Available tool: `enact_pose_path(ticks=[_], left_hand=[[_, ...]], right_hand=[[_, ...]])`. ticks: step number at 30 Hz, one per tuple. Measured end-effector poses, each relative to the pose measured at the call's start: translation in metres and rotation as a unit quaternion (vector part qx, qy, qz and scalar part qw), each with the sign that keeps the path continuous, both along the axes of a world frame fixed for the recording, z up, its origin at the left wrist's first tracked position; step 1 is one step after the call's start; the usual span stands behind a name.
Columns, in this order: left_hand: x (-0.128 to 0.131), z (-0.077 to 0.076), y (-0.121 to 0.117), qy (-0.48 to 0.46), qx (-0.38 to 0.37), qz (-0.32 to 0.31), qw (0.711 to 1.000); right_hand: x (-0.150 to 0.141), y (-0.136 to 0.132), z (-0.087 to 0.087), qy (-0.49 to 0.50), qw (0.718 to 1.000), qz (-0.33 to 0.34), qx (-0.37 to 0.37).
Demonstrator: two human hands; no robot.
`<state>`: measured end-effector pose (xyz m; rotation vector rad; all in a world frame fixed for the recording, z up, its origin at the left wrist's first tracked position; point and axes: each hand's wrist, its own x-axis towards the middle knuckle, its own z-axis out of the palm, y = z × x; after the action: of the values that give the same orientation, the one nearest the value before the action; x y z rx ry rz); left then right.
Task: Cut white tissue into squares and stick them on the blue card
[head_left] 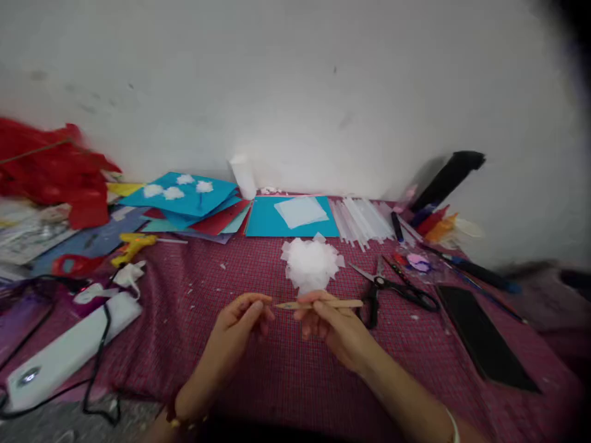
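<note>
My right hand [329, 317] pinches a pale wooden stick [348, 303] between thumb and fingers, held level with its sharpened tip toward the left. Just off that tip, my left hand [247, 315] has thumb and forefinger pressed together; anything between them is too small to make out. Beyond the hands lies a heap of thin white paper squares [311, 264] on the checked cloth [258, 369]. Black-handled scissors [379, 282] rest open to the right of the heap, close to the stick's blunt end.
Behind the heap, white sheets [301, 211] lie on blue card [261, 221], beside translucent glue sticks [364, 218]. White paper flowers [173, 193] sit on stacked card at left. A yellow glue gun [133, 246], white power strip [69, 354] and cables occupy the left; a dark phone-like slab [482, 335] lies right.
</note>
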<state>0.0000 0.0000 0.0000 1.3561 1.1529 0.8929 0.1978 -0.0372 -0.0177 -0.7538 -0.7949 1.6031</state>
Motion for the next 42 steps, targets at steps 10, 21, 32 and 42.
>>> enact_pose_path(ticks=[10,21,32,42], left_hand=[[-0.006,-0.015,-0.002,0.242,0.253,-0.028,0.936],[-0.004,-0.021,0.003,0.162,0.107,-0.036,0.980],[-0.043,-0.056,0.007,0.494,0.436,-0.265,0.704],[-0.026,-0.049,0.019,0.538,0.408,-0.244,0.696]], right_hand=[[-0.005,-0.005,-0.010,-0.139,0.990,0.003,0.016],[-0.009,-0.016,0.007,-0.400,0.886,0.062,0.228],[0.027,-0.033,-0.005,-0.537,0.790,0.090,0.283],[0.064,-0.049,-0.013,-0.466,0.851,0.036,0.238]])
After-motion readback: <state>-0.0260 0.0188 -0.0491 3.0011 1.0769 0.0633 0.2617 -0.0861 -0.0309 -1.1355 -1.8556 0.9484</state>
